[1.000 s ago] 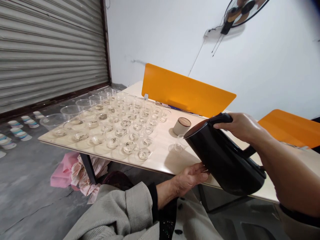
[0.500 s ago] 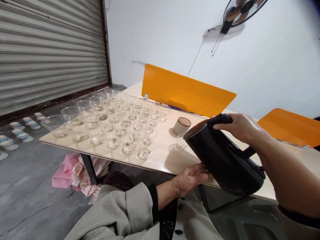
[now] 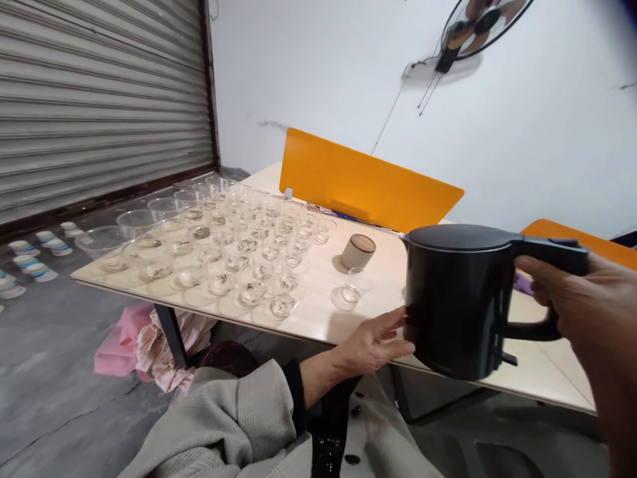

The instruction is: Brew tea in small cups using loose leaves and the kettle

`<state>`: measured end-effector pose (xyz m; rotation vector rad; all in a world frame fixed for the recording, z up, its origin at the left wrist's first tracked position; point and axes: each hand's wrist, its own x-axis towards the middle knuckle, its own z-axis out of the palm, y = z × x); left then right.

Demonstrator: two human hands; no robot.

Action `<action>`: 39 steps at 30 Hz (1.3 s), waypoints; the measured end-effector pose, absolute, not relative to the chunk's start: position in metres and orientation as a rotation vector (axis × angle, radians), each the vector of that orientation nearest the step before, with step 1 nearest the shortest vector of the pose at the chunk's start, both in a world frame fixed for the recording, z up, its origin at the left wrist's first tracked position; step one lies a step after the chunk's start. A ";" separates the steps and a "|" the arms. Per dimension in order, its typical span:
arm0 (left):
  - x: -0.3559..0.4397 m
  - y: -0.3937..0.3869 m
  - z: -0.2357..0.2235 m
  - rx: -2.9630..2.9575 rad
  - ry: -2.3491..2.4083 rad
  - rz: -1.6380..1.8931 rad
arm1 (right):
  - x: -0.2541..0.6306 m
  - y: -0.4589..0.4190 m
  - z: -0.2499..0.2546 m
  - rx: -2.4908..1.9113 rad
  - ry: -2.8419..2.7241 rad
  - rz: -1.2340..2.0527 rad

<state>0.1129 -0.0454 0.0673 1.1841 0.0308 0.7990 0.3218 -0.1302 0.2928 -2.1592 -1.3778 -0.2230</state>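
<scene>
A black electric kettle is held nearly upright over the table's front edge, its lid closed. My right hand wraps round its handle. My left hand has its fingers stretched out, with the fingertips at the kettle's left side; whether they press on it I cannot tell. Left of the kettle stands a single clear plastic cup. Just behind that cup is a beige canister with a wood-coloured top.
Many clear plastic cups with dark bits at the bottom, such as this one, fill the table's left half. An orange divider stands behind. Paper cups and pink cloth are on the floor.
My right hand has brought the kettle from a steep leftward tilt to nearly upright, moving it slightly right. My left hand has stayed at its side.
</scene>
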 end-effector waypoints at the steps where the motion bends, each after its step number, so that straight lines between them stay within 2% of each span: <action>1: 0.111 -0.044 0.066 1.201 0.058 0.815 | 0.319 -0.133 0.290 -2.012 -1.215 -0.274; 4: 0.098 -0.038 0.061 1.262 0.132 0.840 | 0.315 -0.127 0.282 -1.663 -0.911 -0.337; 11: 0.054 -0.002 0.053 1.379 0.583 1.130 | 0.362 -0.066 0.277 -1.218 -0.915 -0.493; 18: 0.052 0.015 0.033 1.444 0.706 1.063 | 0.401 0.004 0.273 -1.386 -0.830 -0.425; 26: 0.052 0.014 0.036 1.508 0.743 1.016 | 0.435 0.068 0.230 -1.378 -0.842 -0.234; 39: 0.052 0.013 0.036 1.558 0.788 0.971 | 0.465 0.100 0.189 -1.370 -0.801 -0.040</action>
